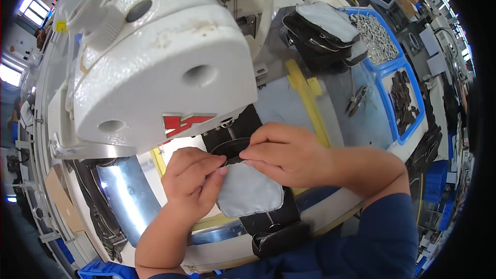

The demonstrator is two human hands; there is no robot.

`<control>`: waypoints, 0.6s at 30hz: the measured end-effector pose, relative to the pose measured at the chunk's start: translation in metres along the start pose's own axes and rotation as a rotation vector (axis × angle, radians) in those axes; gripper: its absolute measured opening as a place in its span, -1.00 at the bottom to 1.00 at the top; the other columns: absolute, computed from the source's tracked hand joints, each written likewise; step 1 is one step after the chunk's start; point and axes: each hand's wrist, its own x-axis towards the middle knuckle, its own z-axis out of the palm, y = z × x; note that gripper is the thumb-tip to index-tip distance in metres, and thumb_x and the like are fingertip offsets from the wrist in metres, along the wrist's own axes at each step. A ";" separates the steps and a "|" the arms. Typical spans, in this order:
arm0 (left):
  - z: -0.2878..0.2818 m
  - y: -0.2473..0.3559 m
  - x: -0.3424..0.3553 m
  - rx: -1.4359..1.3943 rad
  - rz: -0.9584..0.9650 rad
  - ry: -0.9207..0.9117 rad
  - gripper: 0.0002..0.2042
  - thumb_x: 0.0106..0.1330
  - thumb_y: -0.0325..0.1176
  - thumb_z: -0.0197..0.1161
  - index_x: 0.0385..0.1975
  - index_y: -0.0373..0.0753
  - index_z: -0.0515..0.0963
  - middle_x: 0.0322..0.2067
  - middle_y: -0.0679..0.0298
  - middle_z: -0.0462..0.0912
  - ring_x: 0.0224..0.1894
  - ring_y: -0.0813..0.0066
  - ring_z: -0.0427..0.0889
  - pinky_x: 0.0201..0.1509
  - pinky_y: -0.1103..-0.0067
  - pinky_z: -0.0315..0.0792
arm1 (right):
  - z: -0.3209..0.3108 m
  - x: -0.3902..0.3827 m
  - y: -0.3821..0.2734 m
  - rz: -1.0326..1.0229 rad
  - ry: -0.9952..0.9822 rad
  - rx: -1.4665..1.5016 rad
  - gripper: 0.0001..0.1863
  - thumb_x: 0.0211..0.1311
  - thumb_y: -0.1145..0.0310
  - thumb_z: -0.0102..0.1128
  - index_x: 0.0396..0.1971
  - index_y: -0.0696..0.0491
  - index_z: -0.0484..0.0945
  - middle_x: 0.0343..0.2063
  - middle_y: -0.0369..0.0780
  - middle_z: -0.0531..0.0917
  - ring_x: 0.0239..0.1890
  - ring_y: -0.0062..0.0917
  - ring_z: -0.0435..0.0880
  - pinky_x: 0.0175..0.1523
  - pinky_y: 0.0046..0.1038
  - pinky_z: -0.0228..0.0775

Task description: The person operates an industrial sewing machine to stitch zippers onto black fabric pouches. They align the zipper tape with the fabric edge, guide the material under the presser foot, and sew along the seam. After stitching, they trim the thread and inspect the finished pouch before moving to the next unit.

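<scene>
Below the white sewing machine head [160, 72], both my hands grip a black zippered pouch [227, 147] with a pale grey lining panel [250, 191] hanging toward me. My left hand [194, 181] pinches the pouch's edge between thumb and index finger at the left of the zipper opening. My right hand [284, 155] has thumb and forefinger closed on the same edge, a little to the right. Another black zippered piece [279, 237] lies at the near edge of the work surface, joined to a dark strip under the lining.
A stack of black pouches [320, 46] sits behind, at right. Blue bins hold metal zipper pulls [374, 39] and dark small pieces [403, 101]. Small snips [356, 101] rest beside them. Yellow strips [305, 90] edge the machine bed. More dark pieces [98, 206] lie at left.
</scene>
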 end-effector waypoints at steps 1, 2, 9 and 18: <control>0.001 0.000 -0.004 -0.045 -0.049 0.001 -0.78 0.08 -0.60 0.52 -0.25 -0.26 0.77 -0.37 0.19 0.75 -0.36 0.35 0.69 -0.30 0.55 0.54 | 0.000 0.001 0.000 0.004 -0.010 0.007 -0.82 0.24 0.42 0.45 -0.16 0.01 0.71 -0.20 -0.28 0.63 -0.34 -0.38 0.69 -0.31 -0.35 0.57; 0.002 0.001 -0.007 -0.089 -0.098 0.003 -0.79 0.09 -0.61 0.51 -0.25 -0.27 0.77 -0.37 0.19 0.75 -0.37 0.35 0.68 -0.32 0.57 0.53 | 0.001 0.002 -0.001 0.011 -0.013 0.022 -0.83 0.24 0.42 0.45 -0.17 0.02 0.71 -0.21 -0.28 0.63 -0.35 -0.37 0.68 -0.31 -0.34 0.56; -0.001 0.009 -0.013 -0.367 -0.497 -0.102 -0.87 0.24 -0.60 0.45 -0.23 -0.33 0.74 -0.40 0.25 0.74 -0.42 0.62 0.62 -0.32 0.68 0.45 | -0.005 0.005 -0.004 0.266 -0.104 0.238 -0.87 0.24 0.43 0.45 -0.23 0.08 0.73 -0.36 -0.20 0.66 -0.41 -0.35 0.67 -0.33 -0.38 0.52; -0.003 0.013 -0.011 -0.691 -0.771 -0.063 -0.92 0.32 -0.57 0.44 -0.24 -0.38 0.71 -0.44 0.38 0.68 -0.41 0.74 0.51 -0.33 0.70 0.38 | -0.012 0.009 -0.003 0.458 -0.181 0.456 -0.84 0.23 0.44 0.49 -0.22 0.13 0.75 -0.38 -0.24 0.70 -0.48 -0.62 0.63 -0.37 -0.50 0.45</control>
